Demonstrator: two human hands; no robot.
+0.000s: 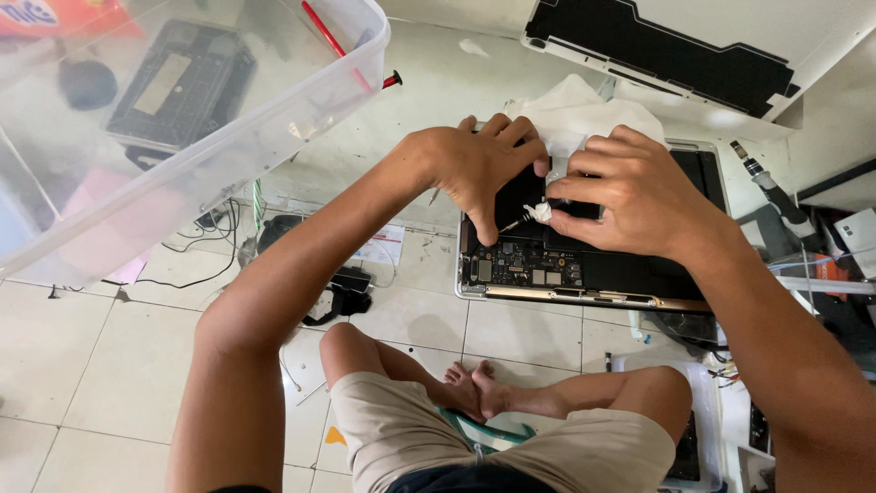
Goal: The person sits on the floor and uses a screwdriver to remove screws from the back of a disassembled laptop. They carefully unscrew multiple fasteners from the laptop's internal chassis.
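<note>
bare arms, no sleeves; beige shorts (511,438); bare legs, bare feet (474,383).

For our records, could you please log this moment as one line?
left hand: pressing on opened laptop | right hand: pinching white wad | white cloth: behind hands | surface: tiled floor

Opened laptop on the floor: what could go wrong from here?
1. The left hand and right hand press a small white wad onto the opened laptop right above its bare circuit board; a slip might scrape components or leave fibres.
2. The white cloth lies against the laptop's far edge and could snag.
3. The laptop sits on floor tiles near the feet; a knock seems possible.
</note>
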